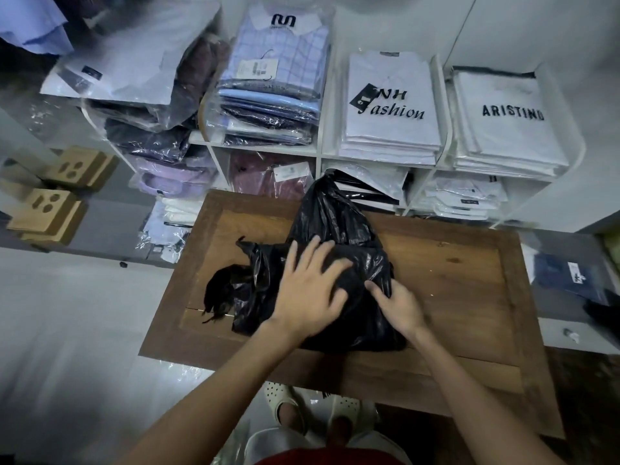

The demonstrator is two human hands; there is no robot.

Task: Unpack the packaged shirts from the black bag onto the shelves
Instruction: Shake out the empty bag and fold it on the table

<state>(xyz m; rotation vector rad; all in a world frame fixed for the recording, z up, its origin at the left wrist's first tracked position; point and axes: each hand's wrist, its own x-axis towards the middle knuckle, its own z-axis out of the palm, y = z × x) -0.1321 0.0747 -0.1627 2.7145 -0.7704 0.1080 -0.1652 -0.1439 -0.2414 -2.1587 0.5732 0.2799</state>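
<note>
A crumpled black plastic bag (339,229) lies on a small wooden table (453,273), its tied top pointing toward the shelves. My left hand (308,290) rests flat on the bag's middle with fingers spread. My right hand (399,307) pinches the plastic at the bag's near right side. The bag's contents are hidden. White shelves (318,152) behind the table hold stacks of packaged shirts: a checked stack (275,78), a white "Fashion" stack (389,112) and an "ARISTINO" stack (506,122).
Lower shelf cubbies hold a maroon packaged shirt (268,179) and white packs (466,199). Leaning dark and lilac packs (161,152) fill the left shelf. Cardboard boxes (53,209) sit at far left. A dark packaged shirt (570,276) lies at right. My sandalled feet are under the table.
</note>
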